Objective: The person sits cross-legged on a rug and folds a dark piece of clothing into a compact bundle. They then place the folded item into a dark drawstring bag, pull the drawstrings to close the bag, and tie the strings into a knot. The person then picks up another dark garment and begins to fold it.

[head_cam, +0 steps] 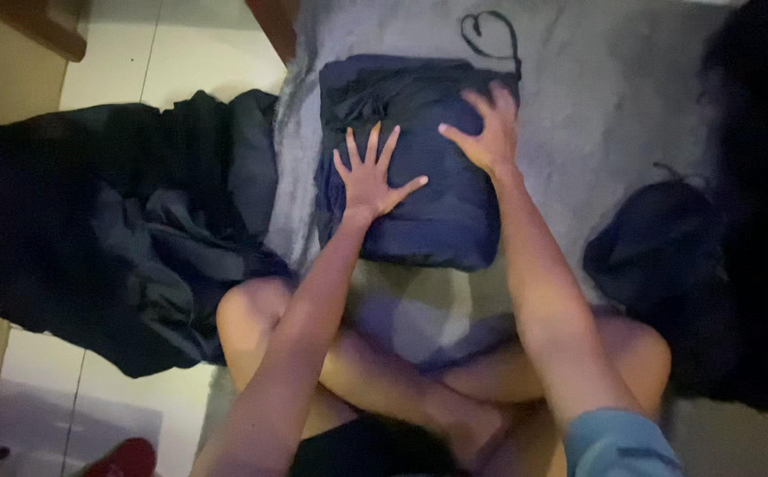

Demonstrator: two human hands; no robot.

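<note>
A folded dark blue garment [437,221] lies as a thick rectangular bundle on a grey fuzzy rug [596,97] in front of my crossed legs. My left hand [368,174] presses flat on the middle of the bundle, fingers spread. My right hand [487,130] rests on its upper right part, fingers spread and slightly curled over the fabric. A darker, crumpled layer of cloth [375,93] shows at the bundle's far end.
A large heap of dark clothes [110,230] lies on the tiled floor to the left. Another dark garment [658,247] sits on the rug at the right. A thin black cord loop [490,31] lies beyond the bundle. A red object [123,458] is at the bottom left.
</note>
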